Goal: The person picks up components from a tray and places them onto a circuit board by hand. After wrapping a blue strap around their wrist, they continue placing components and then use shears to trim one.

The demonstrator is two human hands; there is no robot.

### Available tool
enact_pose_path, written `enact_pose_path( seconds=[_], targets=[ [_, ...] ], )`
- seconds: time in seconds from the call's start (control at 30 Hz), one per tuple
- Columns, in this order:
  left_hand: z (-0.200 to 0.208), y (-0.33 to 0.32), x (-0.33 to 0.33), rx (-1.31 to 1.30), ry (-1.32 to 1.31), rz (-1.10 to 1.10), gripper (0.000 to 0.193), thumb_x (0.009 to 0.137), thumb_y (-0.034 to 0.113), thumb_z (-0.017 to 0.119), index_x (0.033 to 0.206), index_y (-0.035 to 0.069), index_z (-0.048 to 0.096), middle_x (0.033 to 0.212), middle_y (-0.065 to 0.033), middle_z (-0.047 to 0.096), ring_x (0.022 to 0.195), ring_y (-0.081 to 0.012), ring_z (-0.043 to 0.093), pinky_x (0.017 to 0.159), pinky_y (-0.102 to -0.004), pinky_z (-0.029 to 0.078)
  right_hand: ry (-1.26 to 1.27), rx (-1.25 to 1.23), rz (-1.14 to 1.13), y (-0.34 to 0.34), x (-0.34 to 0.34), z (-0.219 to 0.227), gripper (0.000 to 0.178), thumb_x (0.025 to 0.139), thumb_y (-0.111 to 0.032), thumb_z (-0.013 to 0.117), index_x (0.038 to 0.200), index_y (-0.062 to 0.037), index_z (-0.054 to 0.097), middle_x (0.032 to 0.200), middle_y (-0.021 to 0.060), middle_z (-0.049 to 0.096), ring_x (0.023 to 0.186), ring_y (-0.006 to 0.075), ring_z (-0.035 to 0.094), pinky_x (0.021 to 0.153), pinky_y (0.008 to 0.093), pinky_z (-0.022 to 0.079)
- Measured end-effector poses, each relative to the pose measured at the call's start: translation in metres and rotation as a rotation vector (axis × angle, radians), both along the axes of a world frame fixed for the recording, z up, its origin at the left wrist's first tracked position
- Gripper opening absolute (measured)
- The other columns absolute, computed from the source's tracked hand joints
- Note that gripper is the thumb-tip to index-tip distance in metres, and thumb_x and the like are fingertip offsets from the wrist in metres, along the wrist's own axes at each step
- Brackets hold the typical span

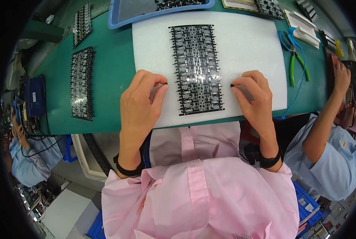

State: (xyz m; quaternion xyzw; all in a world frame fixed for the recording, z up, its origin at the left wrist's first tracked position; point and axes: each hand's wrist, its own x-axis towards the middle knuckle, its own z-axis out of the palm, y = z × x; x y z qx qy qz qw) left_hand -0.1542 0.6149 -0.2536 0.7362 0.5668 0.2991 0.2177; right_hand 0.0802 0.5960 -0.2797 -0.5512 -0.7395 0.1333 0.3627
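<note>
Even, fairly bright, cool-white light, apparently from overhead, makes the foam sheet the palest area and throws a white glare across the middle of the circuit board panel, with a weaker sheen on the near end of the stacked panels at left. The middle is reasonably sharp, while the people at far left look small and soft. Fisheye distortion bows the edges of the counter, stretches things toward the rim and ends in black, rounded corners.
</note>
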Motion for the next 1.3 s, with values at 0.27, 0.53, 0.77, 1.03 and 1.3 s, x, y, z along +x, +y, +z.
enact_pose_path(
  seconds=[0.27,0.53,0.77,1.03,1.3],
  targets=[
    [0.002,-0.01,-0.006,0.017,0.089,-0.019,0.01,0.072,0.002,0.062,0.08,0.005,0.056,0.077,-0.004,0.053,0.05,-0.0172,0.05,0.047,-0.0283,0.038,0.078,-0.003,0.013,-0.012,-0.006,0.002,0.017,0.064,0.005,0.062,0.079,-0.0022,0.058,0.081,0.0099,0.052,0.077,0.0241,0.051,0.066,0.0303,0.04],
    [-0.009,-0.019,-0.015,0.067,-0.031,-0.01,0.01,0.07,-0.001,0.061,0.077,0.004,0.056,0.071,-0.0019,0.051,0.047,-0.0104,0.037,0.046,-0.0234,0.032,0.005,0.014,0.256,-0.03,-0.036,0.013,0.016,0.065,0.005,0.062,0.079,-0.0005,0.057,0.081,0.0109,0.052,0.074,0.0265,0.051,0.063,0.032,0.041],
    [-0.011,-0.018,-0.023,0.075,0.022,0.0,0.01,0.071,0.003,0.061,0.077,0.007,0.055,0.074,-0.0014,0.052,0.05,-0.0142,0.046,0.046,-0.0266,0.036,-0.031,0.005,0.248,-0.027,-0.052,0.009,0.016,0.065,0.003,0.063,0.078,-0.0008,0.057,0.081,0.0108,0.052,0.073,0.0269,0.051,0.062,0.0328,0.041],
    [-0.019,-0.018,-0.03,0.091,0.01,0.018,0.01,0.071,0.004,0.062,0.076,0.008,0.055,0.074,-0.0012,0.051,0.051,-0.0158,0.051,0.046,-0.0281,0.037,-0.071,-0.008,0.261,-0.025,-0.062,0.008,0.015,0.065,0.003,0.063,0.078,-0.0006,0.056,0.08,0.0107,0.052,0.073,0.0271,0.051,0.062,0.033,0.041],
    [-0.019,-0.016,-0.036,0.15,-0.001,0.012,0.01,0.071,0.003,0.062,0.079,0.007,0.057,0.074,-0.0015,0.053,0.049,-0.0136,0.046,0.046,-0.0255,0.036,-0.012,0.002,0.271,-0.022,-0.065,0.009,0.013,0.067,0.003,0.06,0.078,-0.0012,0.054,0.079,0.0093,0.05,0.071,0.0248,0.049,0.063,0.031,0.039]
  ],
)
